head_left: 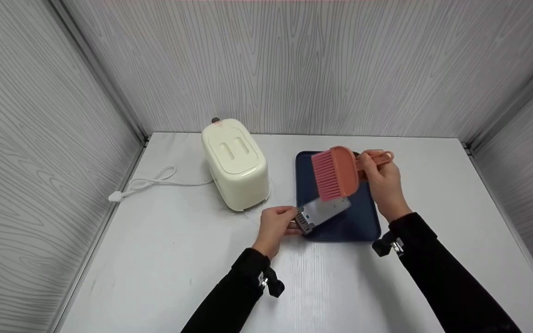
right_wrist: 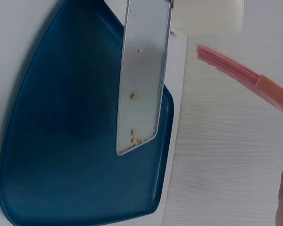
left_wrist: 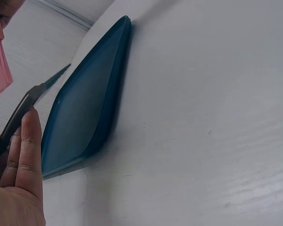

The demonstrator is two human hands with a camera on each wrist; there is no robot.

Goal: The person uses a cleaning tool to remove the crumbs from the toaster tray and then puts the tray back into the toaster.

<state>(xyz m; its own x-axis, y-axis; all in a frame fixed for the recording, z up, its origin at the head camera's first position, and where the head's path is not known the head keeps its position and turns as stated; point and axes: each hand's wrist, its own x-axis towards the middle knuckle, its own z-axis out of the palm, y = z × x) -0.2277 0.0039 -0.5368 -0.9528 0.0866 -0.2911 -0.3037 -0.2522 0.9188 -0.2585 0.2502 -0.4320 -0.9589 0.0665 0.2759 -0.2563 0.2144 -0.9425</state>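
Note:
My left hand [head_left: 274,227] pinches the dark slotted end of a flat metal crumb tray [head_left: 322,211], thumb above and fingers beneath. The crumb tray slants over a dark blue tray [head_left: 361,224]. Several tan crumbs [right_wrist: 134,96] lie on its metal surface, most gathered near the far end in the right wrist view. In my right hand [head_left: 387,187] is the handle of a small orange brush [head_left: 345,171] with pink bristles. Its bristles overlap the crumb tray in the head view, but the right wrist view shows them apart from it, off to the side.
A cream toaster [head_left: 243,185] with a lid on top stands left of the blue tray. Its white cord [head_left: 174,183] runs left across the white table [head_left: 178,259] to a plug [head_left: 115,196]. Grey wood-patterned panels [head_left: 294,69] enclose the table at the back and both sides.

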